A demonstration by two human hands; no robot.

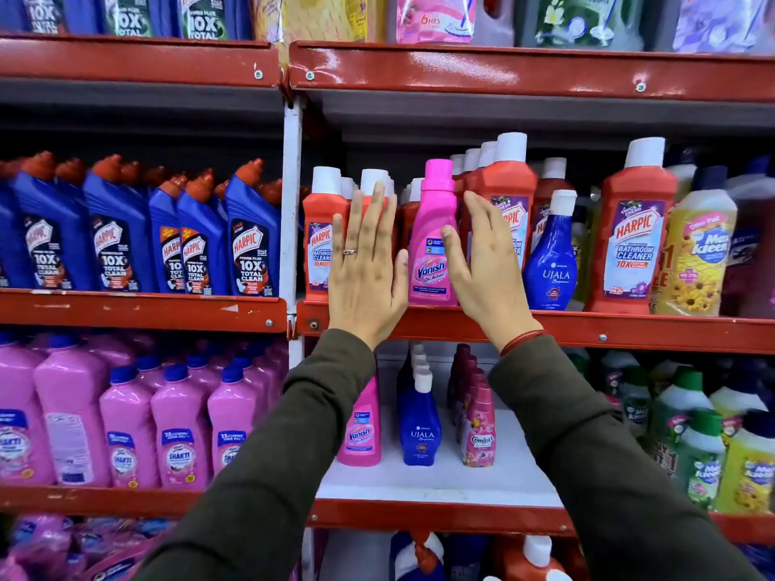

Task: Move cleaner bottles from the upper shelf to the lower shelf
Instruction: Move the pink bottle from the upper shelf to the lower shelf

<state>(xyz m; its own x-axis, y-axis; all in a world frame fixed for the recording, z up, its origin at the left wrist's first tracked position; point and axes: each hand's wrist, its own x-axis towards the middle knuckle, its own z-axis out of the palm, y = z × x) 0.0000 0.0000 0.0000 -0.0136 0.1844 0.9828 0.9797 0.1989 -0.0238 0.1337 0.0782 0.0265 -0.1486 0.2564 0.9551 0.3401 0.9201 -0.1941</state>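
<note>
A pink Vanish bottle stands upright at the front of the upper red shelf, among red Harpic bottles. My left hand is open and flat just left of it, thumb close to its side. My right hand is open just right of it, thumb near its label. Neither hand grips the bottle. On the lower white shelf stand another pink Vanish bottle, a row of blue Ujala bottles and a row of Comfort bottles. A blue Ujala bottle also stands on the upper shelf.
Blue Harpic bottles fill the left upper shelf, pink bottles the shelf below. Yellow and green Max Kleen bottles crowd the right side. A white upright post divides the two bays. A red shelf edge runs overhead.
</note>
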